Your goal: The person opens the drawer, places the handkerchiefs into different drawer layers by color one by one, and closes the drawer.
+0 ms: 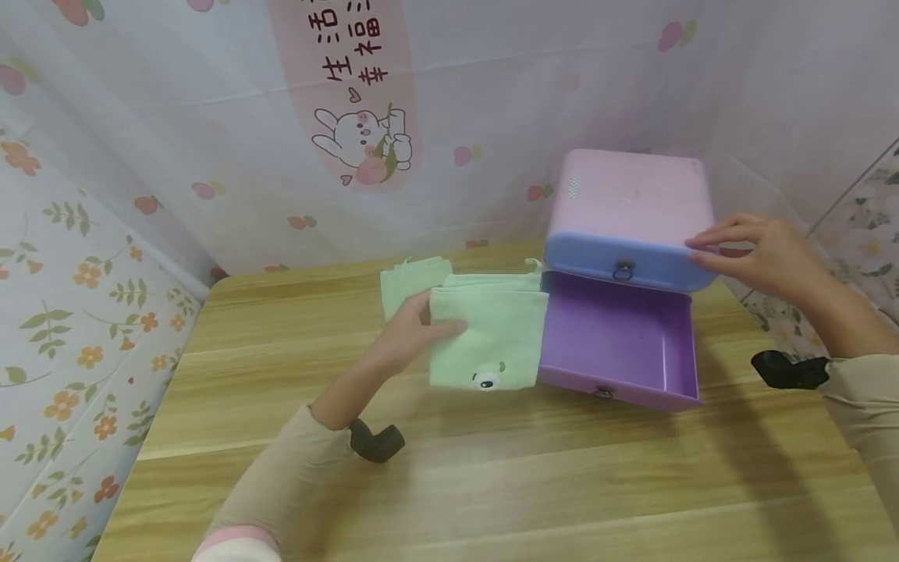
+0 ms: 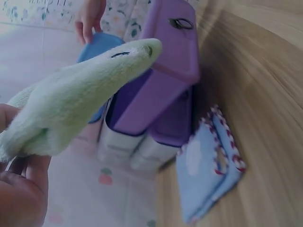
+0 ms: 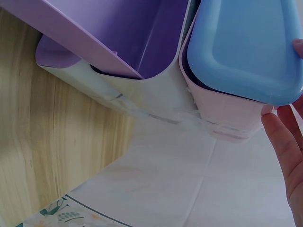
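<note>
Fabric printed with orange flowers (image 1: pixel 84 359) hangs at far left, beside the wood-grain counter (image 1: pixel 506 484) before me. My beige left sleeve (image 1: pixel 281 468) enters from the lower edge, with a black wrist mount (image 1: pixel 377 442) at its cuff; on the backdrop beyond, a cartoon rabbit (image 1: pixel 361 140) is printed on a pink patch. My left hand (image 1: pixel 407 336) pinches a folded green cloth (image 1: pixel 502 336), thumb on the front face, fingers behind. Raised above the counter, the cloth is just left of the open purple drawer (image 1: pixel 611 328), a cartoon eye near its lower edge. Beyond my left hand, a second folded cloth (image 1: pixel 414 282) lies near the counter's back edge. The left wrist view shows a blue cloth (image 2: pixel 201 170) with red-and-white edging on the counter near the drawers; whether these two are the same piece, I cannot tell. To the right, the purple drawer stands out from its stack, with another purple front (image 2: pixel 175 116) below it. Above is a pink casing (image 1: pixel 639 195) with a blue front (image 1: pixel 583 261) bearing a metal ring (image 1: pixel 623 271). At far right, my right hand (image 1: pixel 765 250) has thumb and fingers at the blue front's upper right corner, touching it; whether they pinch it or merely rest there, I cannot tell.
</note>
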